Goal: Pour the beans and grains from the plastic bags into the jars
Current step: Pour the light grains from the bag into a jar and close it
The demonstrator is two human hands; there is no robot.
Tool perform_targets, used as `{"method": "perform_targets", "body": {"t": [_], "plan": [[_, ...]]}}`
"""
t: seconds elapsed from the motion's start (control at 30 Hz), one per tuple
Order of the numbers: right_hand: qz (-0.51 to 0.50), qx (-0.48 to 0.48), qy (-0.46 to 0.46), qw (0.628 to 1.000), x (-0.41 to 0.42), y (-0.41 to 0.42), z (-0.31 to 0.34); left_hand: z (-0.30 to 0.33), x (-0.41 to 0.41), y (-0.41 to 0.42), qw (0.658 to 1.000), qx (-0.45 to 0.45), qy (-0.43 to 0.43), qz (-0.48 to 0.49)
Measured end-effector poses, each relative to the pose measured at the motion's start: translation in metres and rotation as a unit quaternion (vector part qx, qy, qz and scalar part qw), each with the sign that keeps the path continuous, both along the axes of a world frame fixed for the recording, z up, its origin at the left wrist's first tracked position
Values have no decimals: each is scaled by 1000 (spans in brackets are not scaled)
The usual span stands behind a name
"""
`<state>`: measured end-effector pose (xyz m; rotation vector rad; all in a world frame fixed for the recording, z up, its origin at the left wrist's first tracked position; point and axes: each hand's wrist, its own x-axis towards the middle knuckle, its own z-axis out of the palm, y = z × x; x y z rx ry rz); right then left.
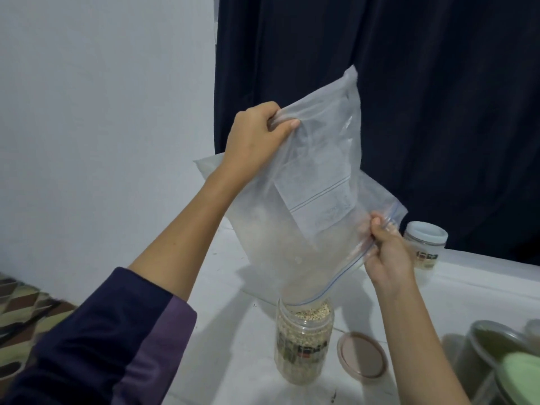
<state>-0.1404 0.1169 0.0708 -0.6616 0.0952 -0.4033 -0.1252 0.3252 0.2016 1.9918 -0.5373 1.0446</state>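
A large clear zip bag (309,182) hangs upside down over an open plastic jar (304,340) on the white table (233,331). The bag's blue zip mouth sits in the jar's opening. Pale grains fill the jar nearly to its rim. My left hand (257,135) grips the bag's raised bottom corner, high above the jar. Lower right, my right hand (385,252) pinches the zip edge beside the jar's mouth. The bag looks almost empty.
The jar's brownish lid (362,358) lies flat to its right. A closed white-lidded jar (425,244) stands at the back right. Green-lidded jars (496,361) crowd the right edge. Another clear bag (207,165) lies behind. A dark curtain (409,83) hangs beyond the table.
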Motion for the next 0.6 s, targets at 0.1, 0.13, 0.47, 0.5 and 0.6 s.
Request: {"method": "perform_targets", "body": {"t": [0.1,0.13,0.47,0.5,0.6], "plan": [[-21,7,-4,1000,1,-3,1,-1,1,0,1000,0,-2,8],[-19,1,-4,1000,1,-4,2,-1,1,1,1000,-1,-5,11],[1,5,34,999,2,2,9,0,7,11,999,-12,-5,31],[0,3,28,1000,2,1,14,0,9,15,999,-18,0,33],[-5,-18,35,999,4,4,29,0,12,26,998,-42,16,41]]}}
